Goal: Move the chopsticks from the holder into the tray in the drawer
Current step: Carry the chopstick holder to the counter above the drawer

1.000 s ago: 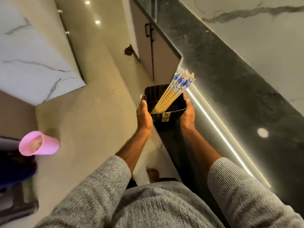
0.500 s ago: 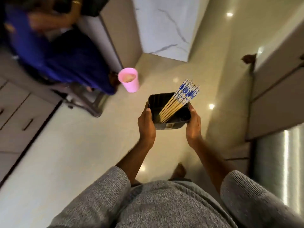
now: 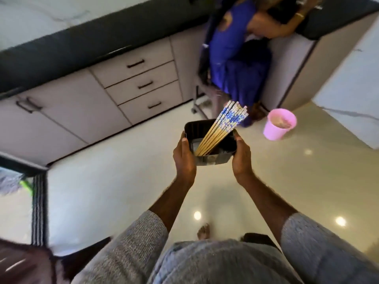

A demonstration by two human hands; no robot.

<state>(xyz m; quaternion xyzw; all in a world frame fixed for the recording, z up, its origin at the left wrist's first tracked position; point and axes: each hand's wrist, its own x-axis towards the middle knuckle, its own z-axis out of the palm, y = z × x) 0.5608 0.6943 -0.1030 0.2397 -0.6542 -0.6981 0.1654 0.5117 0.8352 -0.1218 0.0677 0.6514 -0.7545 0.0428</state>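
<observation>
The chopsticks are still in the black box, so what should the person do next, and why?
Probably carry the holder on toward the stack of drawers, keeping it level. Both the left hand and right hand grip its sides, the chopsticks lean out over the rim, and every drawer in view is shut, so no tray is reachable yet.

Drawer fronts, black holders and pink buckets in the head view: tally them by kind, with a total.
Drawer fronts in the stack: 3
Black holder with chopsticks, gripped by the left hand and right hand: 1
Pink bucket: 1
Total: 5
</observation>
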